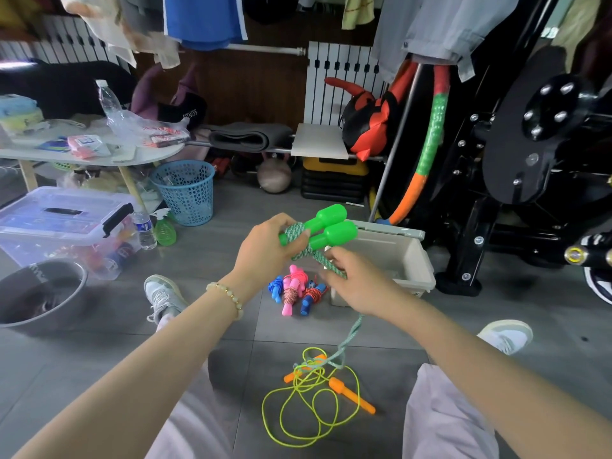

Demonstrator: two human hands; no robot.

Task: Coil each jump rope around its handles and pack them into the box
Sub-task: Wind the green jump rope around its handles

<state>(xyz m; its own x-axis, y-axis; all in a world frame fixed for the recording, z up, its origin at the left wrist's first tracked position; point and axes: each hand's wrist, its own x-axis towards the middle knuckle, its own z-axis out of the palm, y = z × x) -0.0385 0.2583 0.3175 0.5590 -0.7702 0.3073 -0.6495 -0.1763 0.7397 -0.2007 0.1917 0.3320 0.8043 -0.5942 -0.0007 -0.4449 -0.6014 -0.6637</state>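
Head view: left hand (265,250) clamps two light, stiff green plastic handles (326,226); right hand (354,279) fingers pinch the soft braided green-white rope (331,268) (limp, likely unwinds if slack).

Two bright green plastic handles (326,226), wrapped in green-and-white flecked braided cord (299,236). On the grey tiled floor (231,266): neon yellow thin rope (298,409) with orange plastic handles (352,395); pink handles (291,293) bound in red-and-white twisted cord; blue handles (309,298) bound in red cord. Pale beige plastic box (397,256). Light blue perforated basket (185,190). Bracelet of pale cream beads (228,296) with gold spacers.
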